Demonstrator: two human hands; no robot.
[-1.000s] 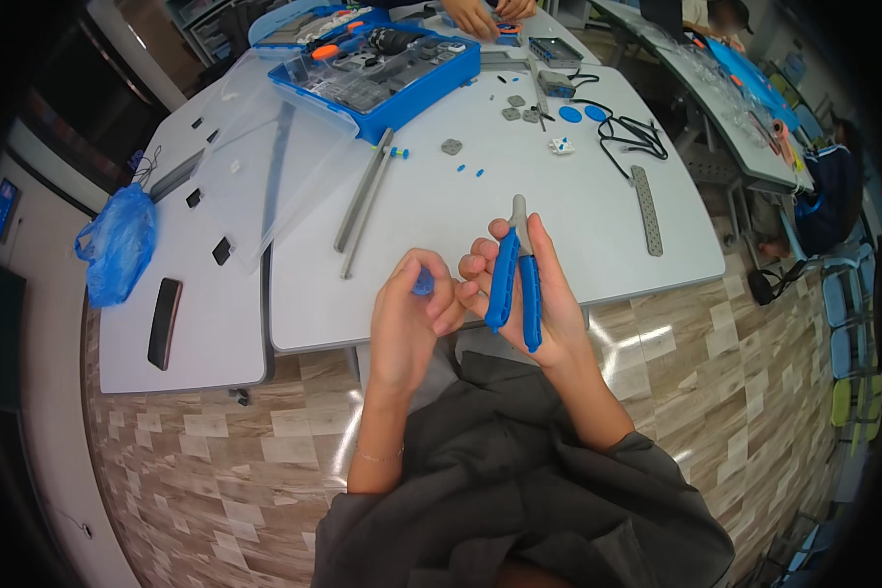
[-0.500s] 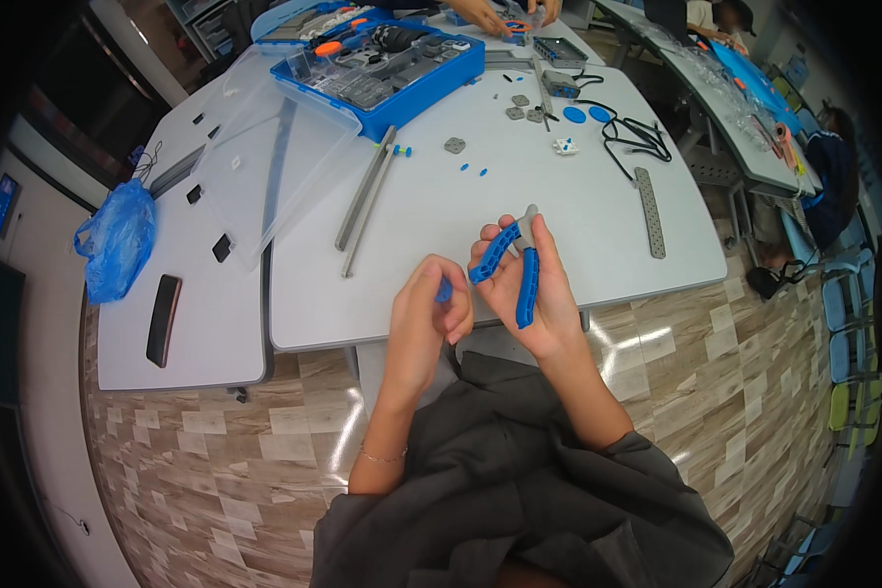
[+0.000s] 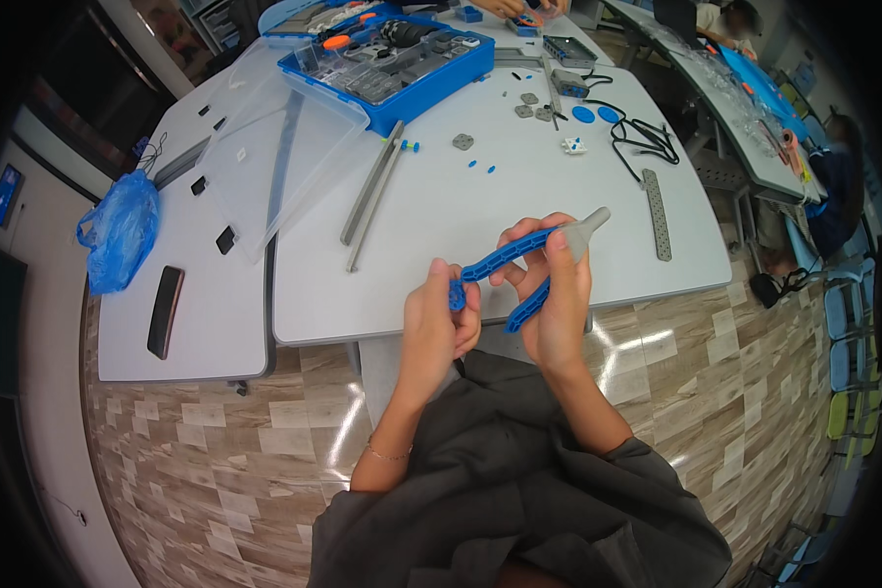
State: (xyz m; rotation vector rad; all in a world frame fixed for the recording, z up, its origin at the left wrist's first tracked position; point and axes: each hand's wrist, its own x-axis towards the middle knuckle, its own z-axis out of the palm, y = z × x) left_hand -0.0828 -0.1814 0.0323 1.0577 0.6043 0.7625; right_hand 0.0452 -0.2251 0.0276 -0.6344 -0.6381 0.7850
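A white table (image 3: 441, 201) is set on a wood-patterned floor (image 3: 216, 451), with an open blue case (image 3: 427, 102) placed at its far side and a phone (image 3: 166, 312) laid at the left. Above the near edge, the blue-handled tool (image 3: 521, 247) is held aslant, its grey head pointed up and rightward, its handles spread toward the lower left. It is gripped near the head by the closed fingers of the right hand (image 3: 559, 309). A small blue piece (image 3: 457, 295) is pinched in the left hand (image 3: 431, 323), beside the upper handle's end; whether they are touching cannot be told.
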